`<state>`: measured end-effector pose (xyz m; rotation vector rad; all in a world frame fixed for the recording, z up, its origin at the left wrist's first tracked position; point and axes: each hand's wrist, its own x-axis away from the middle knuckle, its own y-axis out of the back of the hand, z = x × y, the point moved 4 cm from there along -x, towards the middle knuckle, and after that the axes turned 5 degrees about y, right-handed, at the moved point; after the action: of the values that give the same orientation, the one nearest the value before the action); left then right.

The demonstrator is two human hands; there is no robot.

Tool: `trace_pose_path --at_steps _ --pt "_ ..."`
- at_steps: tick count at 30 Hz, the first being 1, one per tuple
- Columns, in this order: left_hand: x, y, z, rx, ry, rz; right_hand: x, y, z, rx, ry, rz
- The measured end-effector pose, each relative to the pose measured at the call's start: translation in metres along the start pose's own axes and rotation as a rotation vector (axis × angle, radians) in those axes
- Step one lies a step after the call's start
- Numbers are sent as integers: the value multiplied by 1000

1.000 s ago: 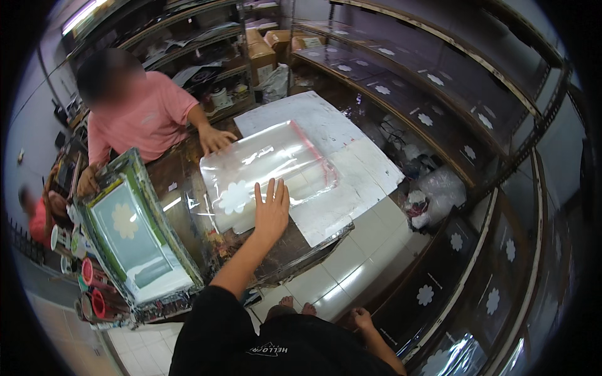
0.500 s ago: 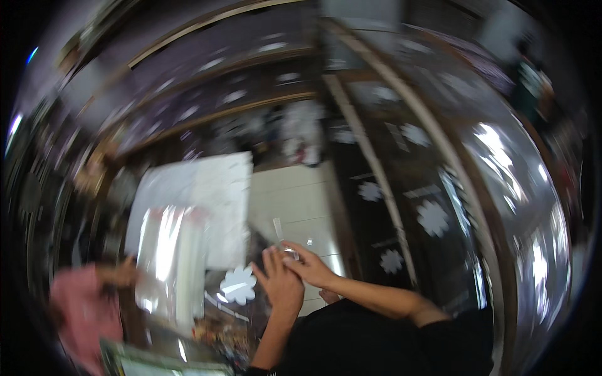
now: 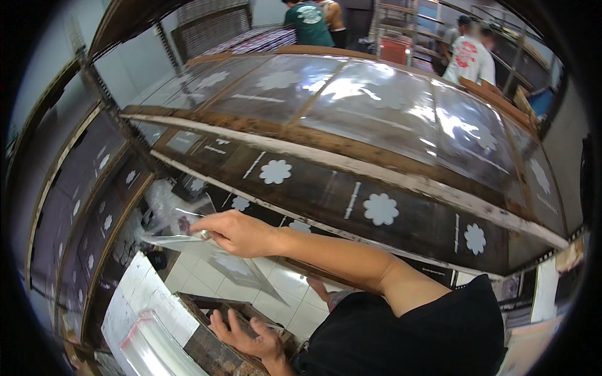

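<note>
My right hand [image 3: 229,233] reaches across, closed in a pinch on the edge of a clear plastic sheet [image 3: 210,252]. The sheet hangs tilted below the hand, above the tiled floor, and carries a pale flower-shaped print. Lower down, my left hand [image 3: 248,335] is open with its fingers spread, holding nothing, beside a dark wooden box-like stand [image 3: 216,357]. Left of that hand lies a white board [image 3: 141,282] with a stack of shiny clear film [image 3: 153,348] on it.
A long rack shelf [image 3: 351,153] spans in front, bearing clear sheets with white flower prints [image 3: 380,209]. Another rack [image 3: 94,250] stands at left. Several people work behind, one in a green shirt [image 3: 308,25], one in white [image 3: 467,57]. Tiled floor [image 3: 291,282] shows below.
My view has swung right, toward the long rack. My hands, close together before, are apart now: the right is raised with the plastic sheet, the left is low and spread.
</note>
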<state>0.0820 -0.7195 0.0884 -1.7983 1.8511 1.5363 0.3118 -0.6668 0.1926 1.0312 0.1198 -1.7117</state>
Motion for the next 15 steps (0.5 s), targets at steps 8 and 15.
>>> trace_pose_path --at_steps 8,15 --pt "5 -1 -3 263 111 -116 31 133 155 339 106 -139" --pt "51 -80 -3 345 163 162 73 294 267 473 -127 -321"
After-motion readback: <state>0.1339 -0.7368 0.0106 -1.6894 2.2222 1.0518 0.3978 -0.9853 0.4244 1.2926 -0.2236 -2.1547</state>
